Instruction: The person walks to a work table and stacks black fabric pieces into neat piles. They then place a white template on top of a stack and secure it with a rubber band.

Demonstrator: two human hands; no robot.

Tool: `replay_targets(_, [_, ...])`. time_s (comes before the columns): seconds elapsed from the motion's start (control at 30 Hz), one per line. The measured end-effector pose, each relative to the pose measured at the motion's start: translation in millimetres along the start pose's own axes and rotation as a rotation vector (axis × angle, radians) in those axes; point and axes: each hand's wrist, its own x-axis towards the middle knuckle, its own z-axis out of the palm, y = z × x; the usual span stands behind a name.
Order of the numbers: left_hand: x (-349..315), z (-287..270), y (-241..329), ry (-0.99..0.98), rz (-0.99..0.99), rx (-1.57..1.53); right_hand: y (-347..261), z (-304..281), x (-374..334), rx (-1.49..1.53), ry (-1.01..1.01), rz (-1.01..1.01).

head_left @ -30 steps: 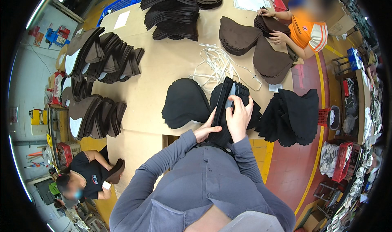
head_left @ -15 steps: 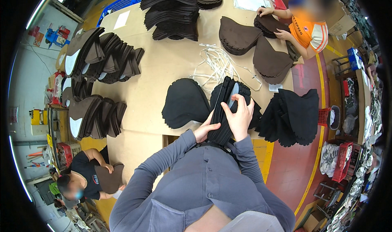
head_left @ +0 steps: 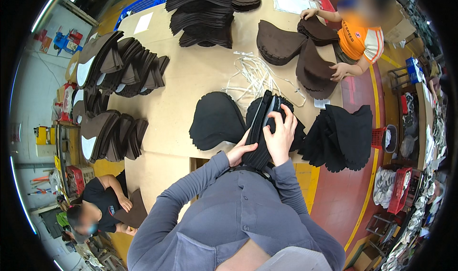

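A thick bundle of black cut fabric pieces (head_left: 258,152) stands on edge, fanned at its far end, close against my waist. My left hand (head_left: 240,153) is closed round the bundle's left side, thumb across it. On the right side, my right hand (head_left: 280,138) is closed on the pieces with bent fingers at their edges; a pale strip shows between some layers. Left of the bundle a rounded black stack (head_left: 217,120) lies flat. Behind and right of it are more black pieces (head_left: 298,130), partly hidden by my right hand.
Tangled white cords (head_left: 253,75) lie beyond the bundle. A fanned black pile (head_left: 339,137) sits at the table's right edge. Brown stacks (head_left: 205,22) stand at the back and brown piles (head_left: 112,137) on the left. Two co-workers (head_left: 360,39) handle brown pieces (head_left: 315,73).
My right fingers have shifted on the bundle, and its layers are spread further apart. The far-right co-worker's hand has moved down onto a brown piece. The lower-left co-worker's brown piece has moved.
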Motion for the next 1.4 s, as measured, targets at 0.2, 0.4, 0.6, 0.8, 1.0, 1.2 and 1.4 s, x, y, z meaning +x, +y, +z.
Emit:
replay_targets(0.2, [0, 0, -1, 0.013, 0.017, -0.009, 3, 0, 3, 0.004, -0.04, 0.014])
replay_targets(0.4, [3, -6, -9, -0.037, 0.083, 0.028, 4, -3, 2, -0.007, -0.057, 0.018])
replay_targets(0.6, [7, -14, -19, -0.04, 0.134, 0.041, 1, 0, 3, 0.147, 0.071, 0.102])
replay_targets(0.8, [5, -5, -12, 0.028, 0.079, 0.073, 8, 2, 0, -0.005, -0.042, 0.013])
replay_targets(1.0, [7, -7, -12, 0.006, 0.093, 0.109, 5, -1, 1, 0.007, -0.017, 0.017])
replay_targets(1.2, [12, -9, -15, -0.023, 0.224, 0.418, -9, -9, 0, 0.113, -0.057, 0.233])
replay_targets(1.4, [7, 3, -2, -0.104, 0.116, 0.486, 38, 8, -19, 0.377, 0.075, 0.205])
